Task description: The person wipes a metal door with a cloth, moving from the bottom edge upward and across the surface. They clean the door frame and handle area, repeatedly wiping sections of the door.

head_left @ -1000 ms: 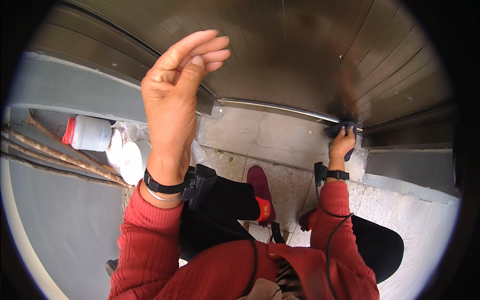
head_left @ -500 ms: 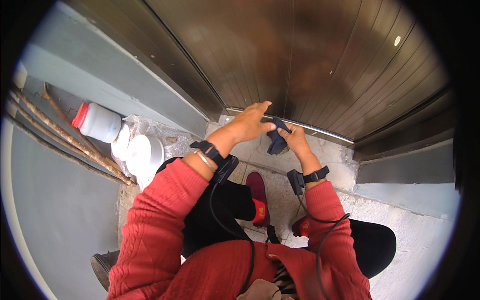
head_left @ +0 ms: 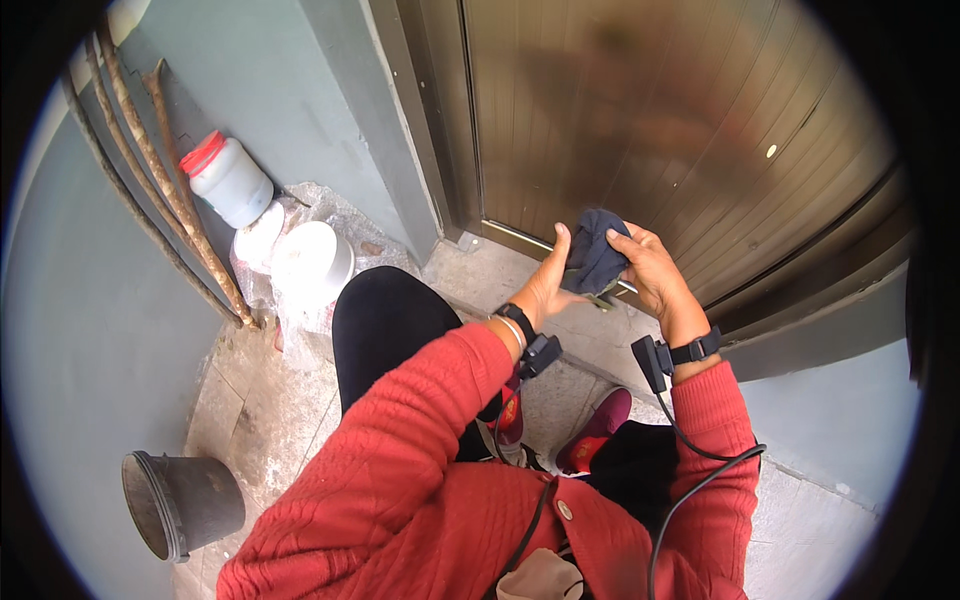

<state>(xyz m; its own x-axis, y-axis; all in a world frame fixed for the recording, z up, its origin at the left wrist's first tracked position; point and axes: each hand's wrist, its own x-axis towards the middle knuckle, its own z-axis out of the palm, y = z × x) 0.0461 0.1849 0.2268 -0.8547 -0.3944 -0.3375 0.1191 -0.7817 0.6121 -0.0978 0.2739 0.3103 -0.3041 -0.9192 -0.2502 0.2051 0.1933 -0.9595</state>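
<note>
Looking down from far off, I get the brown ribbed door point(head_left: 640, 120) across the upper right, its top cut off. Nothing on it tells me how much is done or how much is left. Below it the pale stone step point(head_left: 598, 335) is partly hidden. The right hand point(head_left: 655, 270) has its grip closed on the bunched dark cloth point(head_left: 595, 250), pinching it near the right edge, some fingers out of sight behind. The left hand point(head_left: 540, 290) has its grip loose and spread, thumb raised, fingers blurred; whether they touch the cloth I cannot tell. The cloth is between the two hands, in front of the door's lower edge as I see it. I judge the work to be partway, the cloth being handled rather than pressed against anything. A small greenish patch point(head_left: 602, 300) shows under the cloth; I cannot make out what it is.
</note>
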